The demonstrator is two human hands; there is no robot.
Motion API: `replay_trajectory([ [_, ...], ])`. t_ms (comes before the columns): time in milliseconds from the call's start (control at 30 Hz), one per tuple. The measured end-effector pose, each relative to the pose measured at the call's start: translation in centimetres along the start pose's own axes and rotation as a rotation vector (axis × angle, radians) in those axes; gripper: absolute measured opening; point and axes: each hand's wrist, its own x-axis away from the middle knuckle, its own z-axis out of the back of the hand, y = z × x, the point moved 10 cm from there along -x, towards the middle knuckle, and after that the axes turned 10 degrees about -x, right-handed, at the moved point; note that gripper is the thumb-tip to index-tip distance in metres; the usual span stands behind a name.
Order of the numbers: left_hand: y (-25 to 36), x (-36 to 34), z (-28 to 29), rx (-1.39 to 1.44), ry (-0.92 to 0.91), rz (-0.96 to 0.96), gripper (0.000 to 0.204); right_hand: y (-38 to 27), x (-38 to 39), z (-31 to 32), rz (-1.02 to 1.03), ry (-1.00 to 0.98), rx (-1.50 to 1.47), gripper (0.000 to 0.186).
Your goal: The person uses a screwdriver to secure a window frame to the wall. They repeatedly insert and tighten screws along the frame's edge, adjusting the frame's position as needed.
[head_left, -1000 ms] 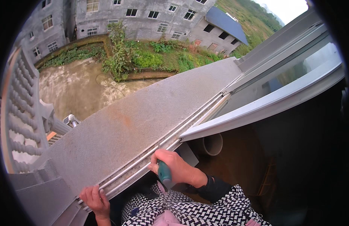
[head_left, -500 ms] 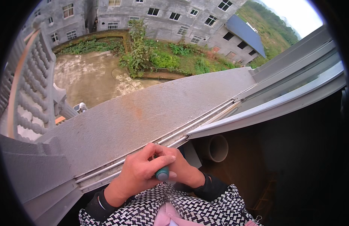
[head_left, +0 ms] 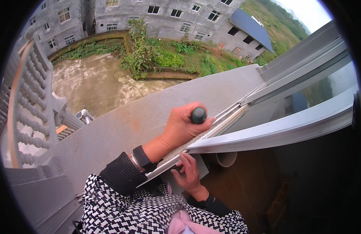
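My left hand [head_left: 183, 124] reaches out over the window's sill track and is wrapped round a tool with a dark green handle [head_left: 198, 115]. The handle's round grey end points up; its shaft is hidden, so I cannot tell the exact kind of tool. Below it, my right hand [head_left: 189, 173] holds nothing, with thumb and fingers apart and loosely bent. Its fingertips are close to the lower corner of the white sliding window sash [head_left: 266, 132]. The pale metal window track [head_left: 165, 167] runs diagonally beneath my left wrist.
A broad concrete ledge [head_left: 122, 124] lies outside the track, with a long drop to the yard beyond. On the left stands a balustrade [head_left: 32, 93]. Inside, below the sash, are a round pipe-like opening [head_left: 228, 159] and a brown floor [head_left: 242, 183].
My hands were together round the green handle. Now the left hand has carried the tool forward and right over the track, while the right hand has let go and sits lower, by the sash corner.
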Motion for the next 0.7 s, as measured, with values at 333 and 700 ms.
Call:
replay_trajectory([
  [333, -3.6, -5.9, -9.0, -0.03, -0.118, -0.121, 0.023, 2.5, 1.6, -0.2, -0.169, -0.15, 0.007, 0.033],
  [700, -6.2, -6.9, -12.2, -0.139, -0.035, -0.116, 0.031, 3.8, 3.1, 2.7, -0.228, -0.115, 0.071, 0.026],
])
